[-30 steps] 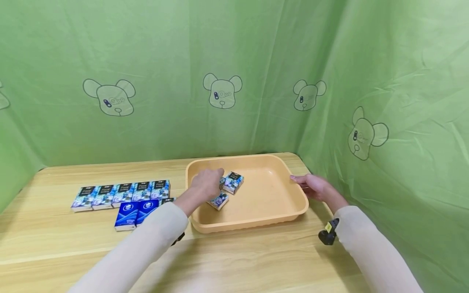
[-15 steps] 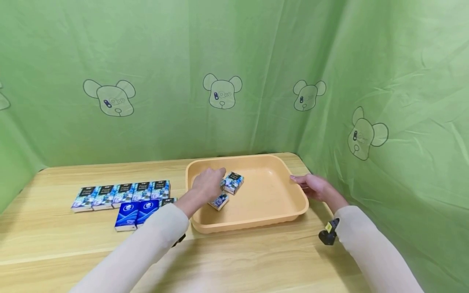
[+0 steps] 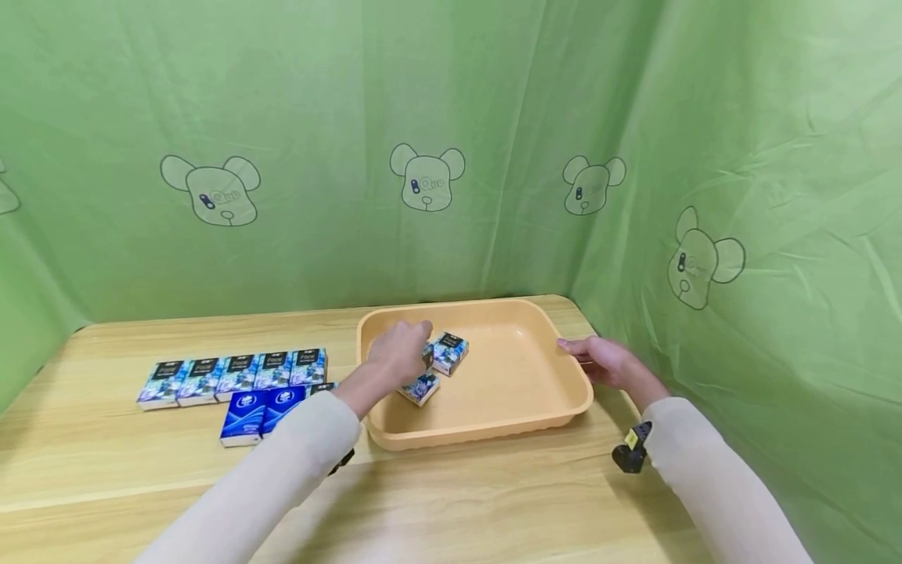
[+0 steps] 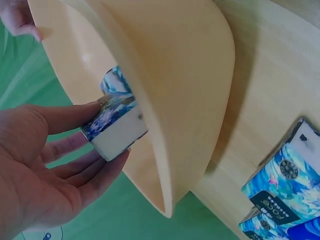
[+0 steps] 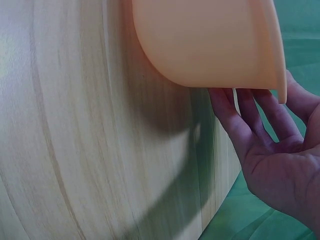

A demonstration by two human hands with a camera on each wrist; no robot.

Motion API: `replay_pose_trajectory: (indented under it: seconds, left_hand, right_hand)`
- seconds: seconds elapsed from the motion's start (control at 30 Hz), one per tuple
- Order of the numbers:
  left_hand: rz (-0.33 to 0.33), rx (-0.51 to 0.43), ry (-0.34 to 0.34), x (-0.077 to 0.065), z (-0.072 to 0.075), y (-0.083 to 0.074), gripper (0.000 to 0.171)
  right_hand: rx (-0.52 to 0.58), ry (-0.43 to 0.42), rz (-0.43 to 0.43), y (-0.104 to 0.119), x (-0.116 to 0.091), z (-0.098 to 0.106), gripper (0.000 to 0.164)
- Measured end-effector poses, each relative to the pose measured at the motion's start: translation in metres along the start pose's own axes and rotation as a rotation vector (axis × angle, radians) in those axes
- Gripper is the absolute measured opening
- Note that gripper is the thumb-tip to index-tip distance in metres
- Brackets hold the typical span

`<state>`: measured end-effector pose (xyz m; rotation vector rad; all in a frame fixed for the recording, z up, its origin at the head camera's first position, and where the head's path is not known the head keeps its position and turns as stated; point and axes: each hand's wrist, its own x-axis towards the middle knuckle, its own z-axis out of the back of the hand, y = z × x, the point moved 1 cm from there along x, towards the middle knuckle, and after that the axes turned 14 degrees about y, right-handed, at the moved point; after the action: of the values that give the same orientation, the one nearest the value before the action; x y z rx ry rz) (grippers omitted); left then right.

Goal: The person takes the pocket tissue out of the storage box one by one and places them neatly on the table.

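My left hand [image 3: 398, 352] is over the left part of a peach plastic tray [image 3: 507, 407]. In the left wrist view it pinches a small floral tissue pack [image 4: 117, 130] between thumb and fingers, at the tray's rim. Two similar tissue packs lie in the tray: one [image 3: 449, 352] just right of the hand, another [image 3: 423, 389] nearer the front, partly covered by the hand. At the tray's right end, my right hand [image 3: 606, 360] grips the rim, thumb on top. The right wrist view shows its fingers [image 5: 232, 120] against the outer wall.
Left of the tray, a row of several floral tissue packs [image 3: 239, 374] lies on the wooden table [image 3: 451, 501]. Before it are blue tissue packs [image 3: 244, 415] and a floral one [image 3: 322, 387] half hidden by my left sleeve. Green curtains [image 3: 317, 235] stand behind and at the sides.
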<state>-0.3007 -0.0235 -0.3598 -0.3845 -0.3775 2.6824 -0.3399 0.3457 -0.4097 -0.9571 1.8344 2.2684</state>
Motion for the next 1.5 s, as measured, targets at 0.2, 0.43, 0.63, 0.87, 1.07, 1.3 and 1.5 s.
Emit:
replay_pose_trajectory:
  seconds: [0.2,0.43,0.63,0.87,1.07,1.3,1.5]
  left_hand:
    - [-0.020,-0.004,-0.078,-0.013,0.019,0.009,0.039]
    - [-0.008,-0.129,-0.142,-0.032,0.044,0.032,0.044]
    - [0.017,-0.194,-0.167,-0.058,0.063,0.065,0.046]
    - [0.072,-0.223,-0.154,-0.092,0.078,0.109,0.050]
    - [0.127,-0.217,-0.124,-0.114,0.084,0.142,0.054]
    - [0.165,-0.217,-0.079,-0.137,0.085,0.177,0.058]
    - [0.223,-0.165,-0.072,-0.156,0.079,0.204,0.060]
  right_hand:
    - [0.003,-0.004,-0.006,0.000,0.000,0.000,0.023]
    - [-0.004,-0.003,-0.005,0.000,0.000,0.000,0.023]
    - [0.000,0.017,0.011,0.001,0.001,-0.001,0.024]
    - [-0.001,0.025,0.019,0.001,0.001,-0.001,0.027]
    - [0.005,0.034,0.025,0.000,0.000,0.000,0.022]
    - [0.012,0.034,0.022,0.000,0.000,0.000,0.021]
    - [-0.003,0.022,0.009,0.001,0.000,0.000,0.027]
